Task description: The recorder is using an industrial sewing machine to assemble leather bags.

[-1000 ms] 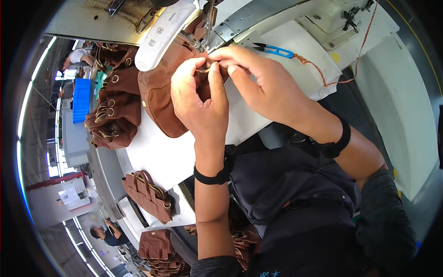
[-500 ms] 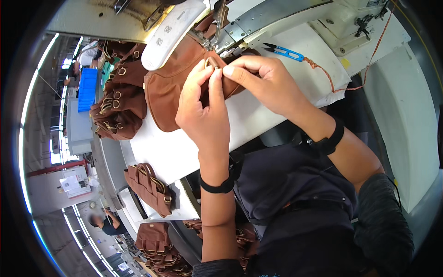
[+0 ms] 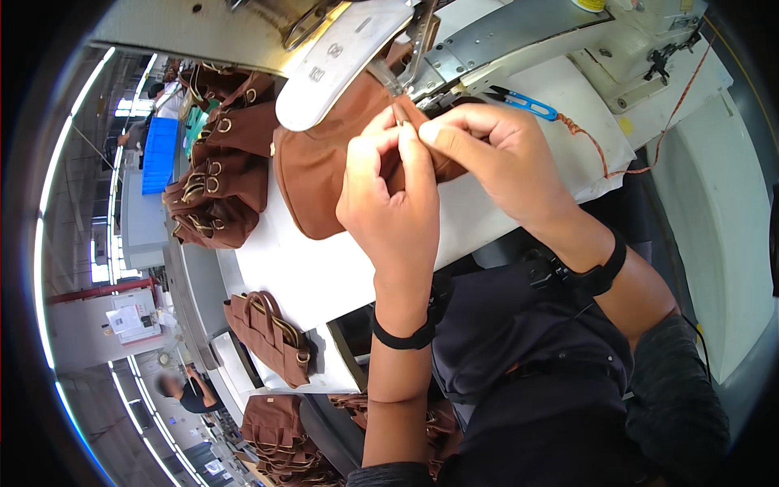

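Note:
My left hand [image 3: 388, 199] and my right hand [image 3: 507, 166] meet on a brown bag panel [image 3: 320, 187], fingertips pinched around a small brown tab [image 3: 402, 109] with what looks like a metal piece, partly hidden by my fingers. My left thumb and index finger point upward at it; my right thumb presses from the right side. The bag lies under the sewing machine [image 3: 446, 61], just below its white guard [image 3: 341, 61] and needle area. Blue thread snips [image 3: 531, 105], tied to an orange cord, lie right of my hands on the white work surface [image 3: 300, 268].
Piled brown bags [image 3: 219, 195] stand at the left, beside a blue bin [image 3: 160, 154]. Another brown bag [image 3: 268, 337] lies below on the table, with more stacked bags [image 3: 272, 426] near the bottom. A co-worker [image 3: 195, 394] is at the far lower left.
The view has shifted, so the bench appears further right. My fingers have shifted on the tab: the metal ring seen earlier is now mostly covered, and my right thumb sits against the tab.

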{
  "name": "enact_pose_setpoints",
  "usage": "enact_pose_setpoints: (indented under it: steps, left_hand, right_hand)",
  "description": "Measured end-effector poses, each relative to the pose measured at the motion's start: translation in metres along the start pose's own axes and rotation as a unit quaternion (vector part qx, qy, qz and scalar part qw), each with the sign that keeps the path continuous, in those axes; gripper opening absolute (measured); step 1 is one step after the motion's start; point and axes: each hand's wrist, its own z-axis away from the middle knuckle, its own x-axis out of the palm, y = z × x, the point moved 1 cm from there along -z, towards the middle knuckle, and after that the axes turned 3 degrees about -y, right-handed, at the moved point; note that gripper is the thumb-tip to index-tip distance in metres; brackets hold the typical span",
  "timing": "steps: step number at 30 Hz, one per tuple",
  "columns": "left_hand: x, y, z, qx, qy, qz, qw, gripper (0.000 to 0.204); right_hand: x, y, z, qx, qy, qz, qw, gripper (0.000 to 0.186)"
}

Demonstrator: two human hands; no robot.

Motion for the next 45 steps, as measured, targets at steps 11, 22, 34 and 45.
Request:
enact_pose_setpoints:
  steps: [11, 22, 34, 45]
  left_hand:
    - [0.001, -0.004, -0.016, -0.009, -0.005, 0.001, 1.0, 0.01]
    - [-0.003, -0.011, -0.045, 0.008, -0.026, 0.015, 1.0, 0.012]
    - [-0.018, -0.008, 0.0, 0.303, -0.063, -0.249, 0.918, 0.038]
    - [-0.025, -0.018, 0.004, 0.324, -0.052, -0.318, 0.89, 0.056]
  right_hand:
    - [0.004, -0.007, -0.016, -0.014, 0.031, 0.053, 0.998, 0.019]
    - [-0.004, -0.023, -0.022, 0.028, 0.008, 0.157, 0.987, 0.023]
    - [-0.033, -0.002, -0.002, -0.02, -0.062, 0.22, 0.973, 0.033]
    - [-0.01, -0.023, 0.003, 0.08, -0.041, 0.001, 0.996, 0.025]
